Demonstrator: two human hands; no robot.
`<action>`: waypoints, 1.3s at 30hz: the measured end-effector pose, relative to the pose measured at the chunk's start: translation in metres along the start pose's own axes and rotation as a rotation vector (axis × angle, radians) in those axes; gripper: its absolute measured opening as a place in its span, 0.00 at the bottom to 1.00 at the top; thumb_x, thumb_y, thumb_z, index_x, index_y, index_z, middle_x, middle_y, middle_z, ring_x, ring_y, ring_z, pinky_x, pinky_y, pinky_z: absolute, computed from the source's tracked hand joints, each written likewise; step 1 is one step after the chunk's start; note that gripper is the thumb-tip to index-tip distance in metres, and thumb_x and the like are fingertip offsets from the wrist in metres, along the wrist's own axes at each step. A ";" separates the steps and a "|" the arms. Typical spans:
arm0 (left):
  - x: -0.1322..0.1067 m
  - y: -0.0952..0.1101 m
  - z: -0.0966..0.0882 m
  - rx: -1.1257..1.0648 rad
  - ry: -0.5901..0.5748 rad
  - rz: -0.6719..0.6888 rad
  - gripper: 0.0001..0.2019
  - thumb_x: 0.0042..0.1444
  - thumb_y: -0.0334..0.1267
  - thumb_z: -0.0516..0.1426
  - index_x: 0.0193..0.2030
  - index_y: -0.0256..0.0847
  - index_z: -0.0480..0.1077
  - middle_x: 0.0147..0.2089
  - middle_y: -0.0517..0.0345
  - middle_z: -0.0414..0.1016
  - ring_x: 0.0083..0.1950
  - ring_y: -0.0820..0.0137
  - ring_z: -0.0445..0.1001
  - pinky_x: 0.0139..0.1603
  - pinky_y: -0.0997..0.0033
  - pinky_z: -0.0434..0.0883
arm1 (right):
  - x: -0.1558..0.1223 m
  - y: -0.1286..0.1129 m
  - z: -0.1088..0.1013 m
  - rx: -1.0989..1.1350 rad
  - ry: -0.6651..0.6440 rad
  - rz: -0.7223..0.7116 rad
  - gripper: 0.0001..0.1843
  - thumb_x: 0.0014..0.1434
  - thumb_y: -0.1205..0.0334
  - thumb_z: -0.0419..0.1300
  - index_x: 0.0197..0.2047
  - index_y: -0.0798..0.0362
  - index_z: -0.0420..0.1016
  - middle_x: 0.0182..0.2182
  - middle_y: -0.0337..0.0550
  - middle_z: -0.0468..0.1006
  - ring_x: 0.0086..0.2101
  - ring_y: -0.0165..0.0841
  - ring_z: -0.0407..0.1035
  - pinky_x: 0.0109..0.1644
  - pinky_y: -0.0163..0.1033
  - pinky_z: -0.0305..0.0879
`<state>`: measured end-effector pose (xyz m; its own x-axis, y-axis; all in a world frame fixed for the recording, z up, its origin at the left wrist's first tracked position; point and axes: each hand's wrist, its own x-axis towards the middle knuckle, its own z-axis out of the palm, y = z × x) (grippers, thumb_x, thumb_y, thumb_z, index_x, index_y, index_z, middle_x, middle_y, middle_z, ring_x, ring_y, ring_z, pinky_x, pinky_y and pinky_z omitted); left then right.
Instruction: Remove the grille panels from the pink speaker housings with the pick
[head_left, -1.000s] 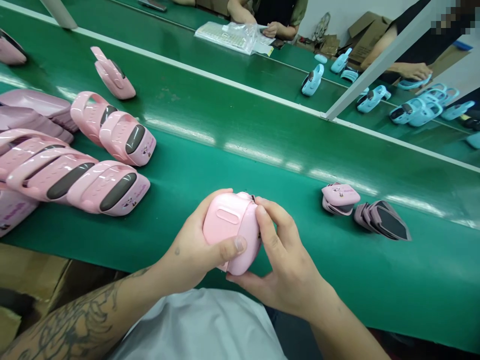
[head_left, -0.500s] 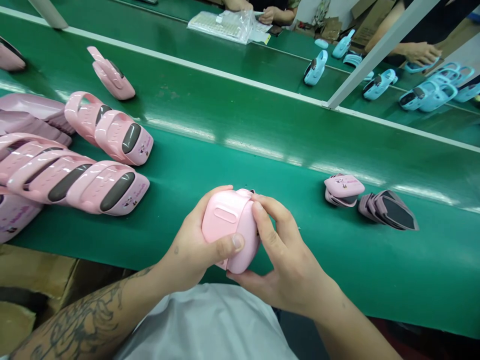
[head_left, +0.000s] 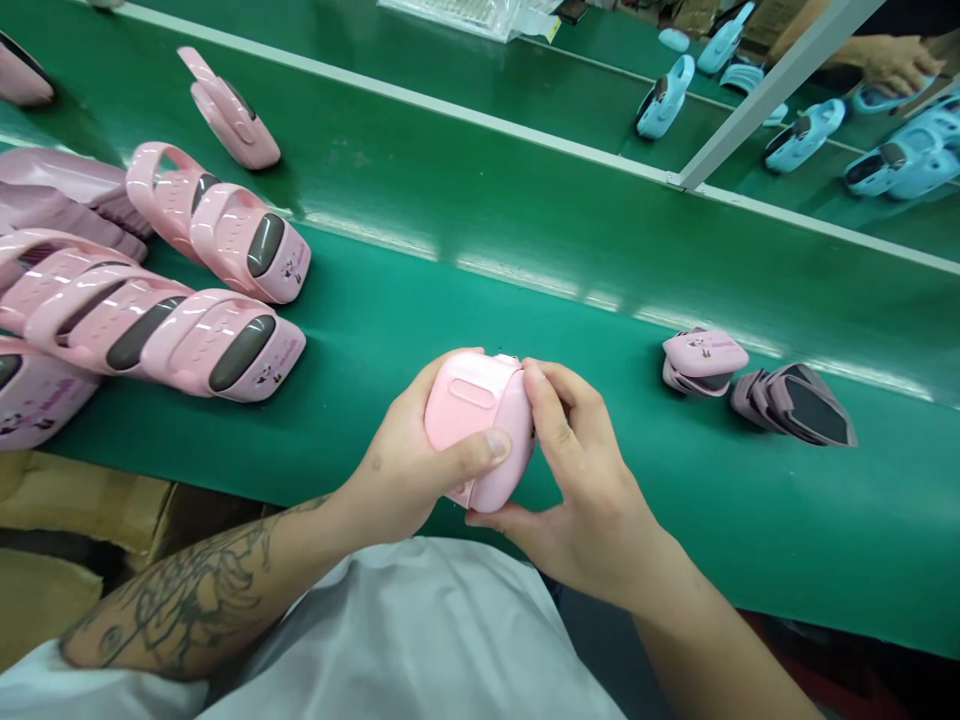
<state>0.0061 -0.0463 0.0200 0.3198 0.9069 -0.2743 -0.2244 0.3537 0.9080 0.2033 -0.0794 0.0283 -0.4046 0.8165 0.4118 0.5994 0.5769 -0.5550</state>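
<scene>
A rounded pink plastic casing [head_left: 465,408] is between my hands above the bench, its side with a raised oblong facing up. My left hand [head_left: 412,465] is wrapped round its left side, the thumb lying across the top over a seam. The fingertips of my right hand [head_left: 581,475] press on the casing's right end, with the index finger at the far corner and the thumb at the near corner. My left fingers under the casing are hidden. To the right lie a stack of pink printed covers [head_left: 705,354] and a stack of dark-faced panels [head_left: 799,405].
Several pink handled housings [head_left: 225,345] with dark windows stand in rows at the left on the green bench [head_left: 360,420]. One more pink housing [head_left: 232,115] stands behind them. Beyond a white rail [head_left: 420,90] are blue housings [head_left: 664,98] and another person's hand [head_left: 896,65].
The view has tilted down a little, so the bench things sit higher in the picture. My hands keep almost the same grip on the casing.
</scene>
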 end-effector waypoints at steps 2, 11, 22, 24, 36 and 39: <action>0.000 0.001 0.002 0.010 0.011 0.009 0.45 0.50 0.53 0.76 0.70 0.42 0.66 0.70 0.41 0.76 0.68 0.44 0.75 0.60 0.52 0.76 | 0.000 0.000 0.000 -0.014 0.004 0.005 0.57 0.66 0.56 0.74 0.84 0.58 0.45 0.70 0.69 0.62 0.72 0.57 0.61 0.74 0.68 0.70; 0.007 0.003 0.008 0.011 -0.021 0.013 0.40 0.51 0.52 0.76 0.67 0.40 0.70 0.67 0.41 0.79 0.63 0.47 0.78 0.56 0.56 0.77 | -0.004 0.008 0.000 -0.012 0.025 0.015 0.63 0.62 0.49 0.77 0.85 0.54 0.42 0.71 0.68 0.62 0.71 0.59 0.63 0.73 0.70 0.69; 0.008 0.007 0.012 0.083 0.030 0.000 0.38 0.50 0.53 0.76 0.64 0.39 0.73 0.64 0.41 0.80 0.63 0.46 0.78 0.56 0.55 0.78 | -0.006 0.014 0.001 0.040 0.035 0.019 0.61 0.64 0.39 0.73 0.85 0.54 0.44 0.71 0.67 0.63 0.71 0.60 0.63 0.74 0.72 0.68; 0.008 0.008 0.014 0.074 0.029 0.001 0.37 0.51 0.53 0.76 0.63 0.39 0.74 0.64 0.41 0.80 0.62 0.47 0.79 0.54 0.56 0.79 | -0.006 0.014 0.002 0.034 0.054 0.019 0.61 0.63 0.38 0.73 0.84 0.54 0.45 0.70 0.67 0.64 0.70 0.60 0.64 0.73 0.72 0.68; 0.005 0.006 0.017 0.098 0.060 0.021 0.39 0.51 0.53 0.75 0.66 0.39 0.71 0.65 0.40 0.80 0.64 0.45 0.79 0.57 0.54 0.79 | -0.008 0.015 0.002 0.009 0.068 -0.012 0.64 0.62 0.37 0.74 0.85 0.55 0.44 0.71 0.69 0.64 0.71 0.61 0.64 0.73 0.73 0.69; 0.001 0.008 0.011 0.188 0.041 0.063 0.41 0.51 0.52 0.75 0.69 0.42 0.70 0.69 0.41 0.78 0.67 0.44 0.77 0.61 0.52 0.78 | -0.010 0.013 0.001 0.016 0.040 -0.027 0.66 0.62 0.38 0.75 0.86 0.52 0.40 0.73 0.67 0.62 0.73 0.60 0.62 0.74 0.72 0.69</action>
<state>0.0145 -0.0450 0.0303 0.2718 0.9359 -0.2242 -0.0653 0.2504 0.9659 0.2150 -0.0803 0.0162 -0.3924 0.7991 0.4554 0.5776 0.5994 -0.5542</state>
